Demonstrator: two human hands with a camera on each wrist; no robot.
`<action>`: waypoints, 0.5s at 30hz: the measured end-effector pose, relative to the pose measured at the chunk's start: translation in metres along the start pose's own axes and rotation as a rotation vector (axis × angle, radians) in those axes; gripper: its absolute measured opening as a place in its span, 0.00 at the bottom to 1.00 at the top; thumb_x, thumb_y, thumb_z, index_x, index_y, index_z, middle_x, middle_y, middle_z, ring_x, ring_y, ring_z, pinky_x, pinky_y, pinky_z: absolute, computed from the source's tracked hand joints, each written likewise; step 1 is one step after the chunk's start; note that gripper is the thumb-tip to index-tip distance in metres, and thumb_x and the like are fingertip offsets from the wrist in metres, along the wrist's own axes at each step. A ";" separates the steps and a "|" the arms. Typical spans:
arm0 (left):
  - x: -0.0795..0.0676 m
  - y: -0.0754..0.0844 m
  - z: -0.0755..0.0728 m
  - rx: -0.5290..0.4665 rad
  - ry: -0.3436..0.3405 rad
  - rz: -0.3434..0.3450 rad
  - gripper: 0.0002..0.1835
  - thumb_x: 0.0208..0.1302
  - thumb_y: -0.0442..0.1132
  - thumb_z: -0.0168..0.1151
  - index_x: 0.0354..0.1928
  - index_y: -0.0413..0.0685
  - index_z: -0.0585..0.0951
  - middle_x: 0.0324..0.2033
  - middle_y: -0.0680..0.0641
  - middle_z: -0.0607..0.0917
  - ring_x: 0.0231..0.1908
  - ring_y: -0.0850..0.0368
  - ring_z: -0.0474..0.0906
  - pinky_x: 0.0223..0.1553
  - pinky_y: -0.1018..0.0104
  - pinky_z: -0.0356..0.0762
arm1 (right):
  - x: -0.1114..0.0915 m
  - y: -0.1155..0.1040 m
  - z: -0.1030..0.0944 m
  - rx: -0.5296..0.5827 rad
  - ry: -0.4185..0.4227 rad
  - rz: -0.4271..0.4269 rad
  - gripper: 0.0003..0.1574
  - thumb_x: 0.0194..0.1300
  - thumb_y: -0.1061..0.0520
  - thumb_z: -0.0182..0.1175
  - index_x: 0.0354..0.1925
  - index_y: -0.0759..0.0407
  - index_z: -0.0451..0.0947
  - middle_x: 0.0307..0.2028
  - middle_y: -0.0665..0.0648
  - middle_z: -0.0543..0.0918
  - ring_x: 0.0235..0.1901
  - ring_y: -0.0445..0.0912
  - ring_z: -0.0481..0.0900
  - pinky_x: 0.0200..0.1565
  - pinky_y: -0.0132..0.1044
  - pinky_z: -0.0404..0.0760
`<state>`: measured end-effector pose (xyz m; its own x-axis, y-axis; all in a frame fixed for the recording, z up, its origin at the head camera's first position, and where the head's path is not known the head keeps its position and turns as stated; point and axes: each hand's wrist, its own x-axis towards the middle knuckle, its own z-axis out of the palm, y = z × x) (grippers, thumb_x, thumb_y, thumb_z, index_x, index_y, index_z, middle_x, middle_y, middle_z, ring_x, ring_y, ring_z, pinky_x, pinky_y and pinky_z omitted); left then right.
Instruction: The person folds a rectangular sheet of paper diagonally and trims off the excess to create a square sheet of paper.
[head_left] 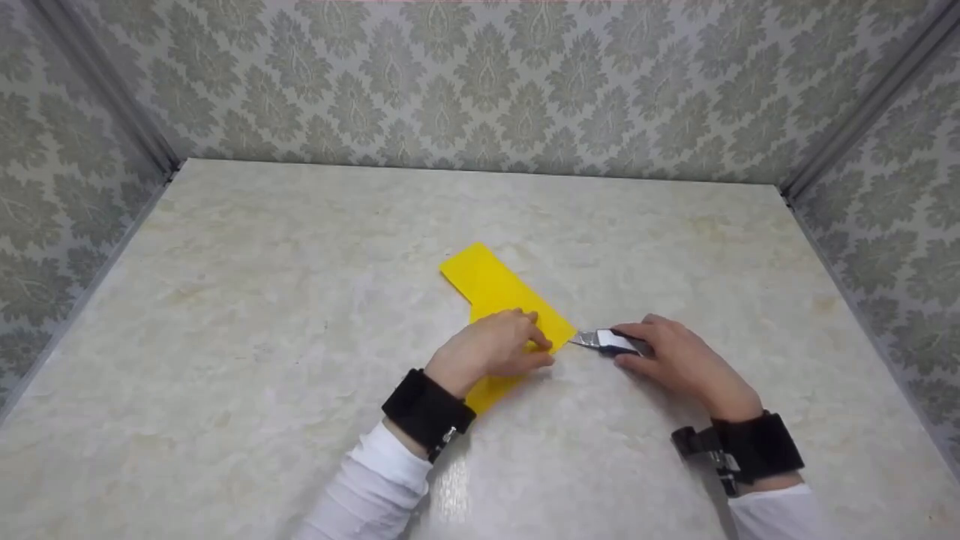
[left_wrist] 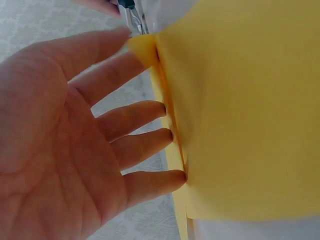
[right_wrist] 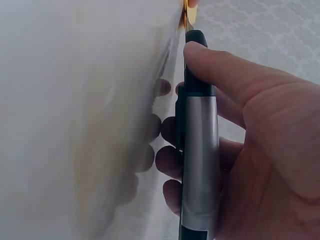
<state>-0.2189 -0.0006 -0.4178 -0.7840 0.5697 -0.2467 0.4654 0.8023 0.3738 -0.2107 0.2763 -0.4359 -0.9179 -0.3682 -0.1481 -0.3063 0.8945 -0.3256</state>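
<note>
A folded sheet of yellow paper [head_left: 487, 281] lies mid-table, one arm of its angled shape pointing to the far left. My left hand [head_left: 499, 345] rests on it, covering part of the fold. In the left wrist view, the fingertips [left_wrist: 177, 180] touch the paper along a fold line, and a small yellow flap [left_wrist: 142, 47] hides the index fingertip. To the right, my right hand [head_left: 675, 360] grips a silver and dark utility knife [right_wrist: 200, 160], thumb along its front end. The knife's blade [head_left: 585, 338] meets the paper's right corner.
Pale marbled tabletop [head_left: 262, 262] surrounds the paper. Patterned wall panels [head_left: 487, 82] stand behind and at both sides, with metal posts at the far corners. Black bands [head_left: 757, 450] wrap both wrists.
</note>
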 end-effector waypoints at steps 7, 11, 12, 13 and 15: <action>0.003 0.000 0.005 0.048 0.134 -0.028 0.19 0.69 0.47 0.63 0.57 0.46 0.81 0.50 0.45 0.81 0.48 0.51 0.78 0.54 0.63 0.79 | -0.001 -0.002 0.002 0.006 -0.004 -0.007 0.31 0.67 0.46 0.65 0.66 0.52 0.75 0.46 0.55 0.80 0.40 0.46 0.74 0.45 0.42 0.73; 0.000 0.000 0.008 0.096 0.119 -0.069 0.26 0.69 0.46 0.64 0.66 0.48 0.74 0.61 0.42 0.73 0.60 0.47 0.71 0.61 0.60 0.76 | -0.001 -0.002 0.001 0.006 -0.001 -0.016 0.32 0.67 0.46 0.65 0.66 0.53 0.75 0.46 0.56 0.80 0.41 0.47 0.73 0.46 0.42 0.73; 0.000 0.000 0.008 0.095 0.116 -0.082 0.28 0.69 0.47 0.64 0.68 0.49 0.73 0.64 0.41 0.71 0.63 0.46 0.69 0.64 0.58 0.74 | -0.001 -0.002 0.001 0.007 0.000 -0.014 0.32 0.67 0.47 0.65 0.66 0.53 0.75 0.46 0.56 0.80 0.42 0.47 0.73 0.46 0.42 0.73; -0.001 0.000 0.008 0.092 0.110 -0.096 0.28 0.69 0.48 0.64 0.69 0.50 0.72 0.66 0.41 0.70 0.67 0.46 0.67 0.67 0.55 0.72 | -0.001 -0.001 0.001 0.012 0.003 -0.015 0.31 0.67 0.47 0.65 0.66 0.53 0.75 0.46 0.56 0.79 0.42 0.47 0.73 0.46 0.42 0.72; -0.001 0.001 0.008 0.095 0.096 -0.120 0.30 0.70 0.50 0.63 0.70 0.52 0.70 0.71 0.41 0.67 0.72 0.44 0.63 0.71 0.47 0.67 | -0.001 0.000 0.001 0.021 0.005 -0.013 0.31 0.67 0.47 0.65 0.66 0.52 0.75 0.46 0.55 0.78 0.43 0.47 0.72 0.46 0.42 0.72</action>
<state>-0.2146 0.0008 -0.4245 -0.8697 0.4531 -0.1957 0.3996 0.8791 0.2598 -0.2091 0.2762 -0.4366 -0.9151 -0.3785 -0.1390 -0.3130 0.8842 -0.3467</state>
